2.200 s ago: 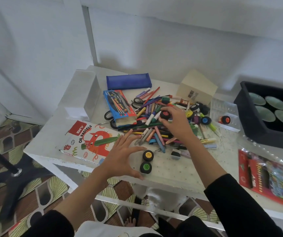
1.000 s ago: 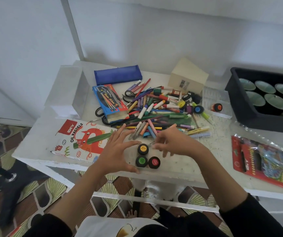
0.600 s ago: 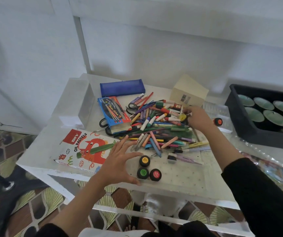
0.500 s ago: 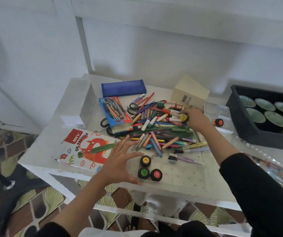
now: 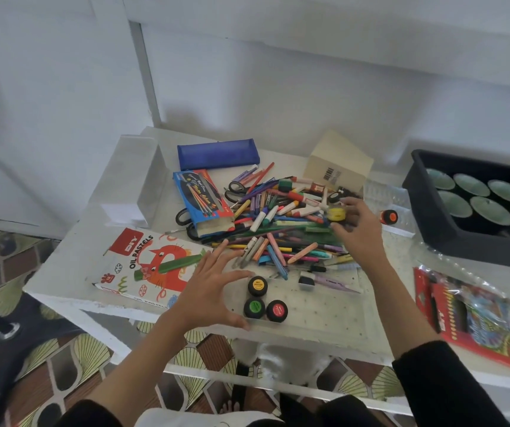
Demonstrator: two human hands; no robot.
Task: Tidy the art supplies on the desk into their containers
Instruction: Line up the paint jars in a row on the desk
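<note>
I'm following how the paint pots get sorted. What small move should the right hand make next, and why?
Probably carry the yellow paint pot, which the right hand seems to pinch at the marker pile, down to the three pots grouped beside the open left hand near the front edge of the desk, to join that set.

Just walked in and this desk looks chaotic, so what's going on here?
A person is sorting art supplies. Their right hand pinches a small yellow-capped paint pot at the right side of the heap of loose crayons and markers. Their left hand is spread open beside three black pots lidded yellow, green and red, near the white desk front edge. The heap is not yet put away.
</note>
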